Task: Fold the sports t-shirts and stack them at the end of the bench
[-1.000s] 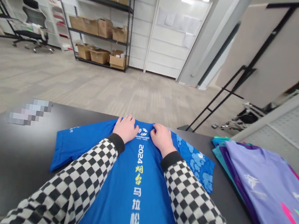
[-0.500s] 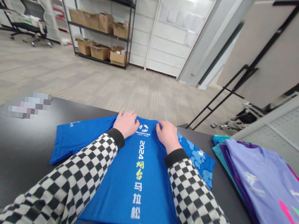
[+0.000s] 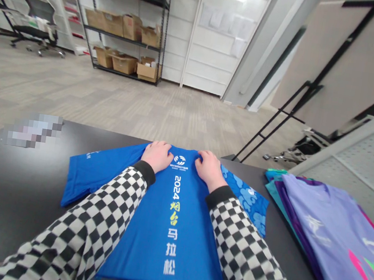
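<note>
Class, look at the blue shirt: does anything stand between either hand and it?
Nothing visible does. The left hand and right hand both rest on the blue shirt near its collar, either side of the white logo. The pile of shirts lies off to the right, outside that space.

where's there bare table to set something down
Widest: the table left of the blue shirt, nearer than the pixelated item. A narrow strip separates the patterned sleeve from the shirt pile. Crowded: the collar end, under left hand and right hand, and beneath the pile.
</note>
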### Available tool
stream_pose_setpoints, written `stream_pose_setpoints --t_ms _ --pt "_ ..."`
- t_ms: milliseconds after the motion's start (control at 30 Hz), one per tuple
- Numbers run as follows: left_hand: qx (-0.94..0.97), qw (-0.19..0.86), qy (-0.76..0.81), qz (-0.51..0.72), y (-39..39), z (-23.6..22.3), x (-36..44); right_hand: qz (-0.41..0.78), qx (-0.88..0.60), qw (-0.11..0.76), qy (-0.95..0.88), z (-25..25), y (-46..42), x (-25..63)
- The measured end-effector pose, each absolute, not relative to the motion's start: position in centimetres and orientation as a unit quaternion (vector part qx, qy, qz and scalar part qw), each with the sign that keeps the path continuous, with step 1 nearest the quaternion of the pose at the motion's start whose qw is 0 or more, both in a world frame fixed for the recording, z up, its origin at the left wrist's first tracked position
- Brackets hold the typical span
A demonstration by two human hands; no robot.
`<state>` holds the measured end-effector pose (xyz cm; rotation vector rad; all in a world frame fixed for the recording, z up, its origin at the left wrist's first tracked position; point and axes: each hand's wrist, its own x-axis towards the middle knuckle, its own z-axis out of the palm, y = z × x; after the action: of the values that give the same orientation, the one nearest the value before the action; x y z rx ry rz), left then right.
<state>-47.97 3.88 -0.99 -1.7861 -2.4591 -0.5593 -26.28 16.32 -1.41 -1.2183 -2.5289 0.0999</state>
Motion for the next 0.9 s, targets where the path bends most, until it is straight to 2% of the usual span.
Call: stream_pose_setpoints --t_ms 900 --pt "-0.589 0.026 -0.79 -0.17 4.01 -1.6 -48.13 0.045 -0.415 0.154 -0.895 -2.09 16.45 -26.23"
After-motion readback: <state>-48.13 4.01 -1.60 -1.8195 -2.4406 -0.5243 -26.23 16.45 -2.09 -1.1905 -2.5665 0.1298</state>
